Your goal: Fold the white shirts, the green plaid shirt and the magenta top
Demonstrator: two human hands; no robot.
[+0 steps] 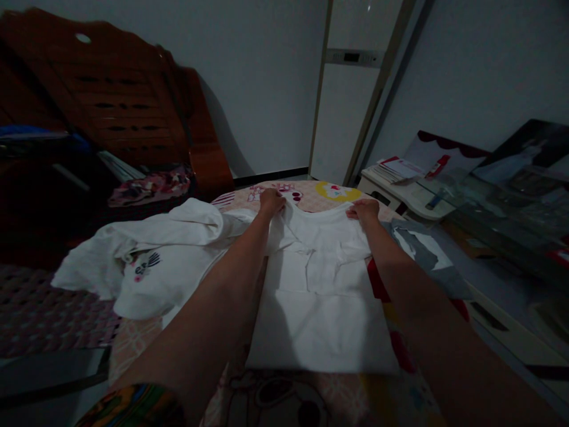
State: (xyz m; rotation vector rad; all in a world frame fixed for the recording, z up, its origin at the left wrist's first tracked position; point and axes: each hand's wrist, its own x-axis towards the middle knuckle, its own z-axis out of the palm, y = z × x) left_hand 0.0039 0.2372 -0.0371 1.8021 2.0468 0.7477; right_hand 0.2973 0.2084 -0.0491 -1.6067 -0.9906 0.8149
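Observation:
A white garment [320, 308] lies spread flat on a patterned cloth-covered surface [311, 198] in front of me. My left hand [271, 201] grips its far left edge with closed fingers. My right hand [364, 209] pinches the far right edge of the same garment. Both arms stretch forward over it. A second white garment [146, 261] with a small printed mark lies crumpled to the left, and part of it reaches under my left arm.
A grey cloth [422, 255] lies at the right edge of the surface. Dark wooden furniture [115, 101] stands at the back left. A low white table [409, 187] with papers sits at the right, next to a glass-topped surface [511, 201].

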